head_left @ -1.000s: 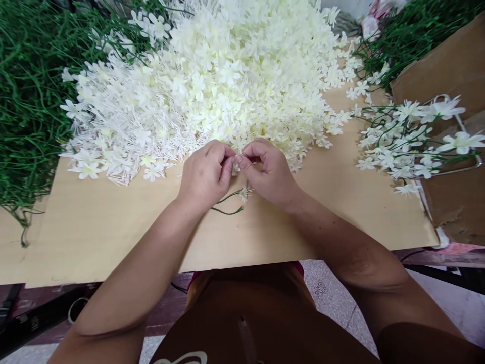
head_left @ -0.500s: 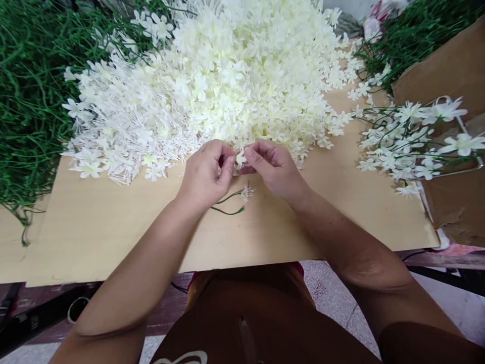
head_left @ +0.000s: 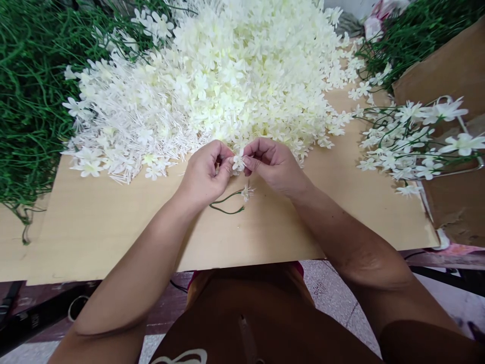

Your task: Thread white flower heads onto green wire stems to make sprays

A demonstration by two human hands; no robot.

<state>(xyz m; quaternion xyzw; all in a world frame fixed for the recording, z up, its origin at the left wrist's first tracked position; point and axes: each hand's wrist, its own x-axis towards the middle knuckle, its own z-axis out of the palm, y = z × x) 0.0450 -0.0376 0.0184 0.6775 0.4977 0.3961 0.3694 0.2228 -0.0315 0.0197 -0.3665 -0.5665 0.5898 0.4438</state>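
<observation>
Between my fingertips is a small white artificial flower (head_left: 238, 162), its petals facing up. My left hand (head_left: 209, 169) pinches it from one side with thumb and forefinger. My right hand (head_left: 273, 164) is closed at the other side, thumb and forefinger meeting at the petals. On the table just below both hands lies a bent green plastic stem (head_left: 223, 208) with a spiky white tuft (head_left: 247, 193) on one end. Directly beyond my hands rises a large pile of loose cream-white flower heads (head_left: 261, 86).
White stamen pieces (head_left: 144, 111) are heaped at the left of the pile. Green stems (head_left: 30, 101) mass along the left edge, with more green stems (head_left: 428, 40) at the back right. Finished-looking white flower sprays (head_left: 409, 136) rest by a cardboard box (head_left: 450, 65) on the wooden table (head_left: 125, 227).
The flower between my hands has turned, so its spread petals show more fully. My right fingers have shifted slightly; the stem on the table stays put.
</observation>
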